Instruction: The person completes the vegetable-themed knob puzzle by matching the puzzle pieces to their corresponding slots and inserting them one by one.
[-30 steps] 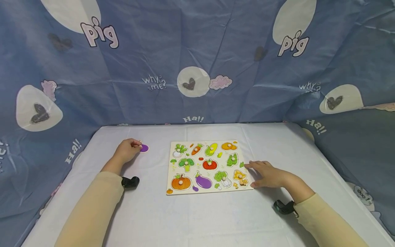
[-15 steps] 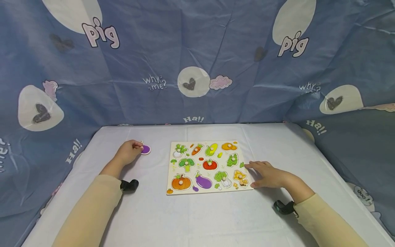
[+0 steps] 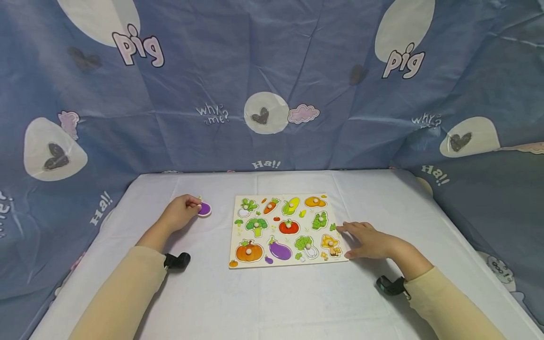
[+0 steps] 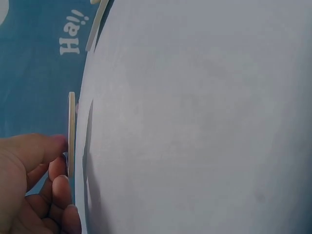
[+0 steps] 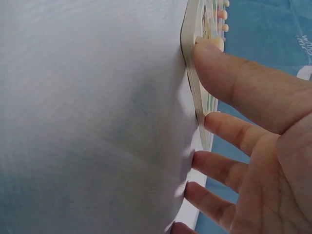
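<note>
My left hand [image 3: 180,211] pinches a purple eggplant puzzle piece [image 3: 204,209] at the left of the table. Edge-on in the left wrist view, the same piece [image 4: 71,134] is held above the white cloth; its knob is hidden by the fingers. In the middle lies a wooden vegetable puzzle board [image 3: 259,264] with several knobbed pieces. Its purple eggplant shape [image 3: 280,250] shows no knob. My right hand [image 3: 367,240] rests at the board's right edge, fingers spread. The right wrist view shows the thumb and forefinger at the board's edge [image 5: 195,80].
A white cloth [image 3: 272,302] covers the table. Blue printed fabric [image 3: 191,137] hangs behind it and along both sides. A black wrist camera [image 3: 177,261] sits on the left wrist, another camera [image 3: 391,285] on the right.
My left hand has moved slightly right and toward me with the eggplant piece, a little closer to the board. The right hand and the board have stayed in place.
</note>
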Tool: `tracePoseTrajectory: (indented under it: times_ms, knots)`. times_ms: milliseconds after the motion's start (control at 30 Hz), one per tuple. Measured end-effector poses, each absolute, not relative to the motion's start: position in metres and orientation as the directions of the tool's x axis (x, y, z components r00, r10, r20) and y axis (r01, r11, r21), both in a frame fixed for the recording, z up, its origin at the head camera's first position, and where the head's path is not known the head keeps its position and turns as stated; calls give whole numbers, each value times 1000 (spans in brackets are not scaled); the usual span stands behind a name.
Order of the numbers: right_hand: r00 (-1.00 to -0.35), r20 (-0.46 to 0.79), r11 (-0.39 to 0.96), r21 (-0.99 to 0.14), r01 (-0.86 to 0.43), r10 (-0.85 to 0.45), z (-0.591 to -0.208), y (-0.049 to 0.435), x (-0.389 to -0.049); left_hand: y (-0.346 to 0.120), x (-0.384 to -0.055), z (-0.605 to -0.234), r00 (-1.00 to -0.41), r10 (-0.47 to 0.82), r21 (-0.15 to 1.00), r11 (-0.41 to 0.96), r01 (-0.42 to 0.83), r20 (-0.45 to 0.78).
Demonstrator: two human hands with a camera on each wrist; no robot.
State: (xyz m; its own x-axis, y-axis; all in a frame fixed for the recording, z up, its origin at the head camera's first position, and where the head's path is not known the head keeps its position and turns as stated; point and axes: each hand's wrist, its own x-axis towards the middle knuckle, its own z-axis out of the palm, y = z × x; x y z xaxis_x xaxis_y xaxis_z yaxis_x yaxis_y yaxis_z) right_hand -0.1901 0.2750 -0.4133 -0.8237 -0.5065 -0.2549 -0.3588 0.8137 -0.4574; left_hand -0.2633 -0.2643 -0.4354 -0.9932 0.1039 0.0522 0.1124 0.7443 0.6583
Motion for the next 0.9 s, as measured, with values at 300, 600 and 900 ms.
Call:
tracePoseTrajectory:
  times_ms: [300, 600, 900]
  knots:
    - [-824, -261, 818, -452, -356, -503, -413, 276, -191, -256, -256, -433, -992, 123, 664, 739, 117, 38]
    - [-824, -263, 817, -457, -352, -503, -412, 275, -191, -239, -246, -428, -989, 145, 674, 728, 125, 27]
    - [-821, -276, 820, -457, -345, -499, -413, 275, -191, -221, -235, -422, -980, 198, 692, 707, 148, 8]
